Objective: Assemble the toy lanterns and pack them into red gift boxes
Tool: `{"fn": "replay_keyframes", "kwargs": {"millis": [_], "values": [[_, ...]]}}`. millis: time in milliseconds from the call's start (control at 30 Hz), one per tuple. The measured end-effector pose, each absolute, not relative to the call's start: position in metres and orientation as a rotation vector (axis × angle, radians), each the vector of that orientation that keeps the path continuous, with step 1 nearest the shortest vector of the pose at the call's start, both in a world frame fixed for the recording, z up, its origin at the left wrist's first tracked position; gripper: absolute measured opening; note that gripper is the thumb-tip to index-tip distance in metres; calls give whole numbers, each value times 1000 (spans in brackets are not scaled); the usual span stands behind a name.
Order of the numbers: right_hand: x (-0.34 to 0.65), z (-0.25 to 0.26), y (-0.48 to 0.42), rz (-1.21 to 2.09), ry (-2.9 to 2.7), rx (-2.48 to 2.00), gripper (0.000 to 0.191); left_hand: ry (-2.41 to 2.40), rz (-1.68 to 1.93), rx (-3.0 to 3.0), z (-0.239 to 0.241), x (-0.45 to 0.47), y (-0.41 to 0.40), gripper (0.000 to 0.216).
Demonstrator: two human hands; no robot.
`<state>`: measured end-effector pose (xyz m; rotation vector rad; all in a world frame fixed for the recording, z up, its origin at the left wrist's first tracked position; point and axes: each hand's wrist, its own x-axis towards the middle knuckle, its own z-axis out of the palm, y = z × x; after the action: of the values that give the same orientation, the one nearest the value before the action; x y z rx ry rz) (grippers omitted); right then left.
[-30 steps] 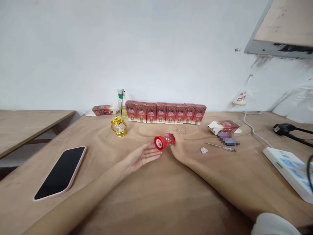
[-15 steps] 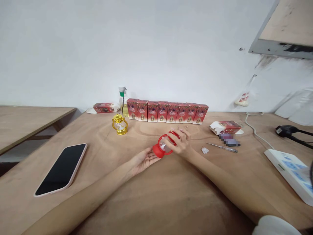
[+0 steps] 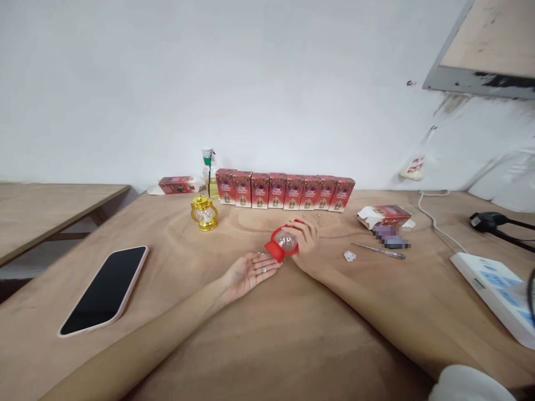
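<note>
- The desk [image 3: 292, 345] bears all the work; at its back eight red boxes [image 3: 276, 190] stand upright in a row; an open box [image 3: 388, 215] lies to the right, its flaps out; what any of them hold is not shown.
- Both forearms reach in from the near edge; the left hand [image 3: 247, 275] is palm up, fingers spread nearly flat and gripping nothing; the right hand [image 3: 307, 248] is curled, fingers closed about the red lantern [image 3: 286, 242].
- That lantern is above the desk's middle, tilted, its base towards the left fingertips; whether they touch, I cannot tell; the underside is hidden, so what remains inside is unclear.
- The gold lantern [image 3: 204, 213] stands upright, untouched; the screwdriver-like tool [image 3: 378, 250] lies idle beside a small white piece [image 3: 350, 256].
- Smallest, a silvery disc [image 3: 263, 270] rests loose on the left fingers; I judge the handling partway: the disc is out, while the lantern is not yet set down.
</note>
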<state>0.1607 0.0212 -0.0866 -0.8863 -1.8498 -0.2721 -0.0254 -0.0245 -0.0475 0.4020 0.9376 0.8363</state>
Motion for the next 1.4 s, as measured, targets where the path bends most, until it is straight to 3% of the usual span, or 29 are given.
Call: {"fn": "replay_keyframes", "kwargs": {"millis": [133,233,400,633,800,967,1400], "values": [[161,-83,24,36,-1766,-952,53,844,825,499,-49,-30,-27,36],[157,-84,23,232,-1653,-962,48,783,864,570,-55,-30,-29,46],[146,-86,19,586,-1449,-930,39,877,1026,600,-57,-27,-28,37],[127,-83,1,927,-1270,-954,38,975,1429,831,-21,-37,-25,15],[115,-81,-16,1010,-1337,-866,37,1120,1546,1657,-3,-46,-36,7],[113,-80,-21,1011,-1383,-835,37,1057,1296,2372,5,-55,-39,14],[114,-80,-19,1043,-1348,-830,38,1013,1055,2908,-3,-53,-37,22]]}}
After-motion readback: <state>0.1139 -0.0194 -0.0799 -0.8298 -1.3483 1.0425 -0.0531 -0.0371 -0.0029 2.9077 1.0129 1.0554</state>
